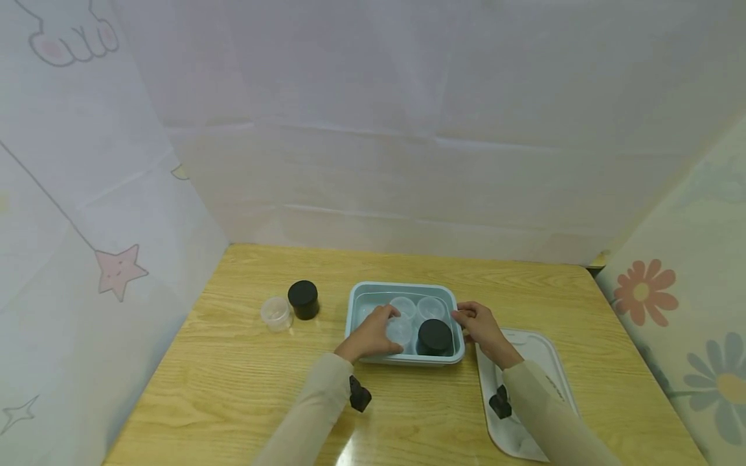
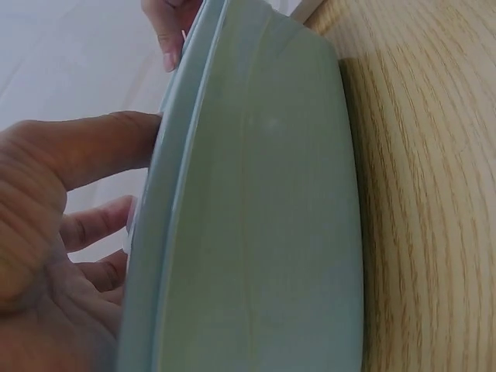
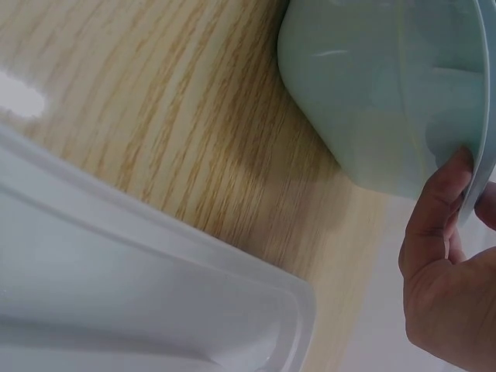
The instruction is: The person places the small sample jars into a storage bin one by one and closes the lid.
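A light blue plastic box (image 1: pixel 402 286) stands on the wooden table, holding several small round jars. My left hand (image 1: pixel 373 334) reaches over its front left side and holds a clear jar (image 1: pixel 399 331) inside, thumb toward the front rim. Two more clear tubs, a left one (image 1: pixel 403 307) and a right one (image 1: pixel 431 309), sit behind it. A black-lidded jar (image 1: pixel 434 336) fills the front right corner. With thumb and fingers, my right hand (image 1: pixel 485 329) pinches the box's right rim (image 3: pixel 482 167). In the left wrist view, the box wall (image 2: pixel 263 194) hides most of the contents.
Left of the box, a black jar (image 1: pixel 304 299) and a clear cup (image 1: pixel 276 313) stand side by side. A white lid (image 1: pixel 544 353) lies at the right, partly under my right forearm. Printed cloth walls (image 1: pixel 361 175) close off the back and sides of the table.
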`<action>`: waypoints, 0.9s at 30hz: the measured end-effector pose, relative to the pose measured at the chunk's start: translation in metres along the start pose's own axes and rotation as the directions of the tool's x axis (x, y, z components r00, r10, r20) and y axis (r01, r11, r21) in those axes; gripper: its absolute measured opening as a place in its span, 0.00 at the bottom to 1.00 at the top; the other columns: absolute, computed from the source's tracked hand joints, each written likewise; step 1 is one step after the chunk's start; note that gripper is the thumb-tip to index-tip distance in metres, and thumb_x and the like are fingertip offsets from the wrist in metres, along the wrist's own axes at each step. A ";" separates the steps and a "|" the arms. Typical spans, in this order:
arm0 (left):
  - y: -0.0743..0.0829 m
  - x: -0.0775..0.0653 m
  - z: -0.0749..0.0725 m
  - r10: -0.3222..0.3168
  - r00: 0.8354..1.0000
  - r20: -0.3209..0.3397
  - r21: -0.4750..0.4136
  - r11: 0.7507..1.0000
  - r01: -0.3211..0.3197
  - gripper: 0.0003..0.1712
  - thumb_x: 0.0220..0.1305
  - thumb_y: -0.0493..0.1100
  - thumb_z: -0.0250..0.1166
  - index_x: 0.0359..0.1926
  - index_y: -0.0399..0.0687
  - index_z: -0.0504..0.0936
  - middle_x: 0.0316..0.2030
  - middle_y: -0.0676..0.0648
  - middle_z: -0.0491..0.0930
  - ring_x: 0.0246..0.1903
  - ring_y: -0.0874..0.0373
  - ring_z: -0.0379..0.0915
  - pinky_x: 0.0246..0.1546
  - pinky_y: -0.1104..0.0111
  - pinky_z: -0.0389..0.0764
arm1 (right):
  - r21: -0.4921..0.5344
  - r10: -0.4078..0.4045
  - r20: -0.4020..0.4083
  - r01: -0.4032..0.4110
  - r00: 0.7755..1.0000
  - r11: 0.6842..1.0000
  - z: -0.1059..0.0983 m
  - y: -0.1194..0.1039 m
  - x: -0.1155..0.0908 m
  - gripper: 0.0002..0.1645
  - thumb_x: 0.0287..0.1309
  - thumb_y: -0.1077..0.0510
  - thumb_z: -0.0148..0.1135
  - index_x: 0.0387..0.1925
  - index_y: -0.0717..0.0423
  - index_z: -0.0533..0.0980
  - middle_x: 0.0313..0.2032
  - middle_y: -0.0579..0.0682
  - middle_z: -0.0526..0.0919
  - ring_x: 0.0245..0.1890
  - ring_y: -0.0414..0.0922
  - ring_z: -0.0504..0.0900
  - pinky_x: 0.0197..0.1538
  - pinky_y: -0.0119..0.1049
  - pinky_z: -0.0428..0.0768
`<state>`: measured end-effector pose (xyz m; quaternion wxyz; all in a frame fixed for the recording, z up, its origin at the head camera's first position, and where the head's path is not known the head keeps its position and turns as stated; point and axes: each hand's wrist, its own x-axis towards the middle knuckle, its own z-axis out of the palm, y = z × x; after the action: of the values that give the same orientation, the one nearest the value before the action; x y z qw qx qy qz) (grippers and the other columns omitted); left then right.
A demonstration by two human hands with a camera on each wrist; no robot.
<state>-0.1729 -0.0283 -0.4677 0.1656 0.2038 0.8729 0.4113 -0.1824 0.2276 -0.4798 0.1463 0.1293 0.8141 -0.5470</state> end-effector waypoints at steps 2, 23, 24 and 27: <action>0.001 0.001 0.000 0.002 1.000 0.002 -0.003 1.000 -0.002 0.35 0.48 0.38 0.75 0.56 0.41 0.69 0.54 0.40 0.71 0.55 0.47 0.69 0.55 0.56 0.73 | -0.001 -0.001 -0.001 0.001 1.000 1.000 0.000 0.000 0.000 0.26 0.68 0.56 0.53 0.61 0.67 0.64 0.44 0.56 0.76 0.32 0.40 0.75 0.30 0.33 0.79; -0.005 0.010 0.006 0.021 0.998 0.063 0.057 0.998 -0.025 0.36 0.48 0.40 0.76 0.59 0.46 0.72 0.57 0.43 0.73 0.59 0.48 0.69 0.58 0.58 0.72 | 0.003 -0.021 0.001 0.021 1.000 1.000 -0.001 0.000 0.000 0.25 0.68 0.57 0.53 0.61 0.68 0.64 0.41 0.53 0.75 0.31 0.39 0.74 0.31 0.36 0.79; -0.005 0.011 0.006 0.021 0.998 0.063 0.061 0.998 -0.025 0.36 0.47 0.40 0.76 0.58 0.45 0.72 0.57 0.43 0.74 0.59 0.48 0.69 0.57 0.58 0.72 | 0.005 -0.022 0.001 0.022 1.000 1.000 -0.001 0.000 0.000 0.25 0.68 0.57 0.52 0.60 0.68 0.64 0.41 0.53 0.75 0.31 0.39 0.74 0.31 0.35 0.79; -0.006 0.011 0.007 0.018 0.998 0.064 0.064 0.998 -0.022 0.36 0.47 0.39 0.76 0.58 0.44 0.72 0.57 0.42 0.74 0.58 0.47 0.69 0.57 0.57 0.73 | 0.013 -0.021 0.003 0.021 1.000 1.000 -0.001 0.000 0.000 0.25 0.68 0.57 0.53 0.61 0.68 0.64 0.41 0.53 0.75 0.31 0.39 0.74 0.30 0.34 0.79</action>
<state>-0.1809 -0.0219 -0.4781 0.1824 0.2306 0.8779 0.3780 -0.1826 0.2286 -0.4793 0.1411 0.1208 0.8117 -0.5538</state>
